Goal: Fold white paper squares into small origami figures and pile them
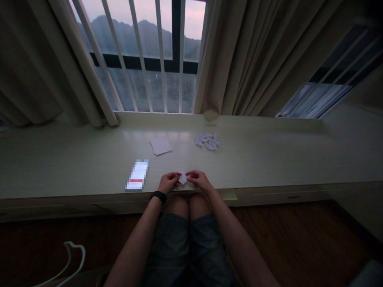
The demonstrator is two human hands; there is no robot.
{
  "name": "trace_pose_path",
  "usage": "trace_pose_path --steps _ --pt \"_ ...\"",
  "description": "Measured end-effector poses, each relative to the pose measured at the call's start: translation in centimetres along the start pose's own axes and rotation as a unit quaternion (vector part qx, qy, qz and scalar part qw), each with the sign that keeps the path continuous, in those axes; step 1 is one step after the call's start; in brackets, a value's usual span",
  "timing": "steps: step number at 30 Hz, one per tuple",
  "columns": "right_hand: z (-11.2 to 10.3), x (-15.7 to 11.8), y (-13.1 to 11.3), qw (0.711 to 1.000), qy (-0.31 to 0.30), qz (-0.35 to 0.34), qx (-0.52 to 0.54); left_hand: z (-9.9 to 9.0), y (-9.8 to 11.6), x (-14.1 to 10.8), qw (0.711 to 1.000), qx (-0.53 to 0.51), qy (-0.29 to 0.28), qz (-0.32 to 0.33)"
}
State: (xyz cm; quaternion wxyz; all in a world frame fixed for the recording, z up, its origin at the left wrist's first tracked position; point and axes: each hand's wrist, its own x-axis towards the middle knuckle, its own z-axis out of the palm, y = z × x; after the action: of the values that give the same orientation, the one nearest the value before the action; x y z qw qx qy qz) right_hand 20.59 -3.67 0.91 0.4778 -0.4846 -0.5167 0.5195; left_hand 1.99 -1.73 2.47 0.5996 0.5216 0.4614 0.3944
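Observation:
A small folded piece of white paper (182, 179) is held between my two hands near the front edge of the pale sill-like surface (257, 159). My left hand (169, 182), with a dark band on the wrist, pinches the paper's left side. On its right side the fingers of my right hand (198, 179) are closed on it. Beyond my hands, slightly left, lies a small stack of flat white sheets (161, 146). Several folded or crumpled white paper pieces (207, 141) form a loose pile farther back to the right.
A phone (138, 175) with a lit screen lies left of my hands. Behind the surface are a barred window (149, 89) and long curtains (227, 59). A white cable (82, 255) curves at the lower left. My knees are against the front edge.

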Motion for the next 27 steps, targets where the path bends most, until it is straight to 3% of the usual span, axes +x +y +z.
trace_pose_path --steps 11,27 --pt "-1.2 -0.7 -0.8 0.997 -0.048 0.028 0.062 -0.6 0.9 -0.7 0.997 0.012 -0.077 0.024" --pt "-1.2 -0.7 -0.8 0.996 -0.038 0.039 0.073 -0.6 0.3 -0.4 0.998 0.004 -0.066 0.019"
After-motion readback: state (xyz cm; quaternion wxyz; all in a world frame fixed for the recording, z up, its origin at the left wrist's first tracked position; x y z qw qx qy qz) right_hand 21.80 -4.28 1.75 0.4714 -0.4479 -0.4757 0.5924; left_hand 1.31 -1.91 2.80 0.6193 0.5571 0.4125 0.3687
